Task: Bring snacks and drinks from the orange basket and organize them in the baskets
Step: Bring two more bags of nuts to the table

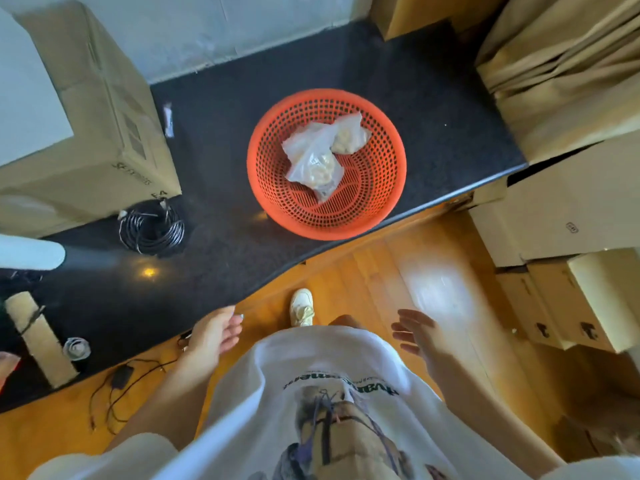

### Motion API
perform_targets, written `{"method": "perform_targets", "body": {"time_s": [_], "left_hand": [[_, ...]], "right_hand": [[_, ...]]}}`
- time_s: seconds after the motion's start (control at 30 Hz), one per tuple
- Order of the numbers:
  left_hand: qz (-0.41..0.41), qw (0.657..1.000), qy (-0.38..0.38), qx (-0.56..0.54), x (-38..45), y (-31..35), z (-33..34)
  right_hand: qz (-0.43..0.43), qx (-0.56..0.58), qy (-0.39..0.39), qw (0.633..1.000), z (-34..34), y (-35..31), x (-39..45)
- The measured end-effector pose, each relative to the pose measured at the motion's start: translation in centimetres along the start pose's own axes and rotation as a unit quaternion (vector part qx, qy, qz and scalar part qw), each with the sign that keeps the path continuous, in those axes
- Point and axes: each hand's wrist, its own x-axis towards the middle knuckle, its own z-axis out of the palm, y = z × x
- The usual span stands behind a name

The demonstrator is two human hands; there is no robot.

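Orange basket (377,188), round and perforated, stands on the dark speckled worktop (225,220) close to its front edge. Inside it lie two clear snack bags (313,164) with pale contents, one overlapping the other; what the snacks are cannot be told.

My left hand (214,336) hangs low at the worktop's near edge, palm turned inward, fingers loosely curled; its grip is relaxed and holds nothing. My right hand (420,336) hangs over the wooden floor (398,271), fingers spread and nearly straight; its grip is likewise slack and empty. Both hands are well apart from the basket, one on each side of my white printed shirt (332,386). One white shoe (302,307) shows on the floor between them.

On the worktop to the left of the basket: a coil of black cable (152,226) beside a large cardboard box (86,133), and a small white wrapper (168,119) near the wall. Further left, at the near edge, stand a small clear cup (76,348) and a tan flat strip (41,337). Black leads (117,386) trail on the floor below. To the right, tan curtains (561,64) and stacked cardboard boxes (554,306) border the worktop. Nothing lies between my hands and the basket.
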Motion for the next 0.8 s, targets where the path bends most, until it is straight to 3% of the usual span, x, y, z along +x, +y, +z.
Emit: {"method": "perform_targets", "body": {"time_s": [0.17, 0.33, 0.47, 0.6, 0.8], "left_hand": [[0.058, 0.992, -0.106, -0.027, 1.8, 8.5, 8.3], [0.068, 0.980, -0.177, -0.068, 4.2, 13.2, 16.1], [0.037, 0.984, -0.146, -0.094, 8.1, 14.4, 21.2], [0.046, 0.991, -0.088, -0.085, 11.4, 14.9, 24.4], [0.093, 0.990, -0.058, -0.085, 13.4, 15.1, 26.4]], "right_hand": [[-0.061, -0.011, 0.010, 0.998, 0.4, -5.8, 2.1], [-0.263, -0.140, 0.035, 0.954, 2.1, -15.5, 8.0], [-0.376, -0.257, 0.088, 0.886, 4.5, -21.8, 13.9], [-0.474, -0.316, 0.092, 0.817, 7.5, -25.9, 17.8], [-0.495, -0.434, 0.093, 0.747, 10.4, -27.8, 22.3]]}}
